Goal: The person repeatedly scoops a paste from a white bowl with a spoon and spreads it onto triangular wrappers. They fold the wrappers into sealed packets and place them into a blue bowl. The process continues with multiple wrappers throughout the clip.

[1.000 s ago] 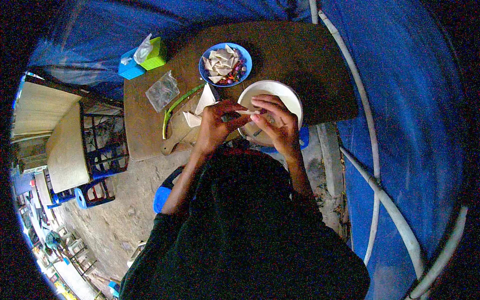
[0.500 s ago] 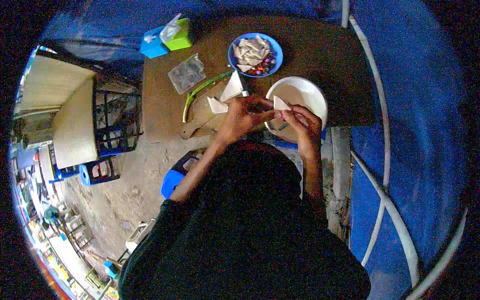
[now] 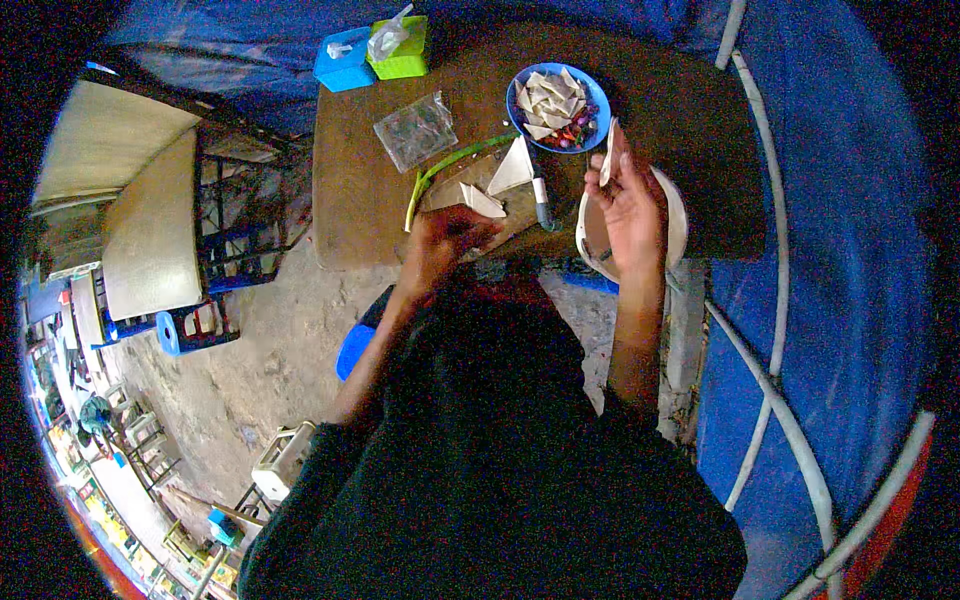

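Raised over the cream tub point(image 3: 676, 222), my right hand point(image 3: 634, 210) holds a thin white triangular piece point(image 3: 609, 158) upright between thumb and fingers. Just beyond it sits a blue bowl point(image 3: 603, 92) of similar white triangles and chopped red and purple bits. My left hand point(image 3: 440, 242) is over the near edge of the wooden cutting board point(image 3: 515, 236), its fingers blurred and dark. Beside those fingers lies a white folded-looking piece point(image 3: 483, 200); a larger white triangle point(image 3: 513, 168) is farther right. A knife handle point(image 3: 542, 205) points toward me at the board's right.
A long green stalk point(image 3: 435, 175) curves along the board's left. Behind it are a clear plastic pack point(image 3: 415, 132), a blue basket point(image 3: 345, 62) and a green one point(image 3: 402, 55). Pale poles point(image 3: 775, 250) and blue sheeting point(image 3: 850, 250) stand at right; another table point(image 3: 150, 225) at left.
My hands have separated. The right moved forward toward the blue bowl with the white triangular piece; the left moved back left to the board. The whole view has shifted slightly.
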Available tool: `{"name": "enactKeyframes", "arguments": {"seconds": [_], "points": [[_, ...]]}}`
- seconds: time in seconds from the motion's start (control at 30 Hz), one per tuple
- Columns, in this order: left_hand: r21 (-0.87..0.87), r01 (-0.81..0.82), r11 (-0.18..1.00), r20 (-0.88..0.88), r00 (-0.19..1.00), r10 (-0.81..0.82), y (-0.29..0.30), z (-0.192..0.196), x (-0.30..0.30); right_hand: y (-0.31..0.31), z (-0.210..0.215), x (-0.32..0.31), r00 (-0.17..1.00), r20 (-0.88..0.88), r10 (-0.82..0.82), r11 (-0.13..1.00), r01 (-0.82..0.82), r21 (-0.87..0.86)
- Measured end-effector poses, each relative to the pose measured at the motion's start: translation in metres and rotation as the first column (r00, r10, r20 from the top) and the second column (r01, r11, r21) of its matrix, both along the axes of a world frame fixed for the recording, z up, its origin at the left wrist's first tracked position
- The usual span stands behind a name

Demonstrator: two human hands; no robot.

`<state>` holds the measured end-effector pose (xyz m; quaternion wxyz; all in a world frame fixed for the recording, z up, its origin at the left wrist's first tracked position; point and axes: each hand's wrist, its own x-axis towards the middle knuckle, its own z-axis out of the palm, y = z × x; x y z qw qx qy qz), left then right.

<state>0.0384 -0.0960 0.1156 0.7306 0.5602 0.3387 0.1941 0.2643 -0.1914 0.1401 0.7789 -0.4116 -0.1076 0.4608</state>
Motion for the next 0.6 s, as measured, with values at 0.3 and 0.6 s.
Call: {"name": "enactKeyframes", "arguments": {"seconds": [0.3,0.6], "points": [[-0.035,-0.118,0.992,0.02,0.993,0.119,0.023,0.006,-0.036,0.037,-0.002,-0.052,0.977,-0.181,0.111,0.992,-0.097,0.085],[0.074,-0.126,0.989,0.086,0.989,0.12,0.043,0.03,-0.001,0.032,-0.009,-0.097,0.918,0.175,0.357,0.926,-0.323,-0.196]]}}
